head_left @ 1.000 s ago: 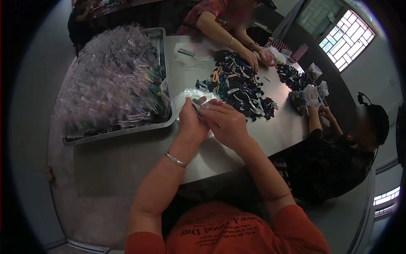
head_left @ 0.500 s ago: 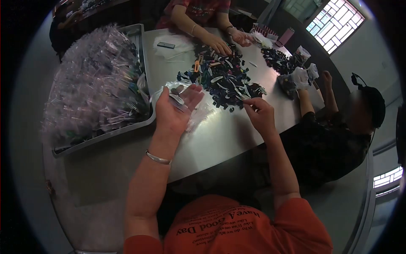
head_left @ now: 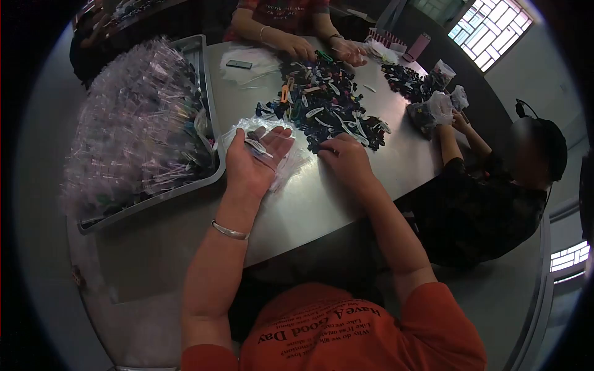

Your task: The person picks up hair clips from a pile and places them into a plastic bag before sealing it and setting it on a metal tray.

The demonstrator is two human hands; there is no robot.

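My left hand is palm up near the tray, with pale and dark hair clips lying across its fingers. Clear plastic bags lie under and beside it. At the near edge of a pile of dark small clips, my right hand has its fingertips bent down against the pieces; whatever they pinch is too small to make out. Orange and green clips show among the dark ones.
A grey tray heaped with filled clear packets stands at the left. Across the metal table a co-worker's hands reach to the pile. A phone lies beyond. Another person at the right holds a plastic bag.
My right hand has moved left along the pile's near edge, its fingers lower. The person at the right has brought a raised hand down to the bag. My left hand stays nearly still.
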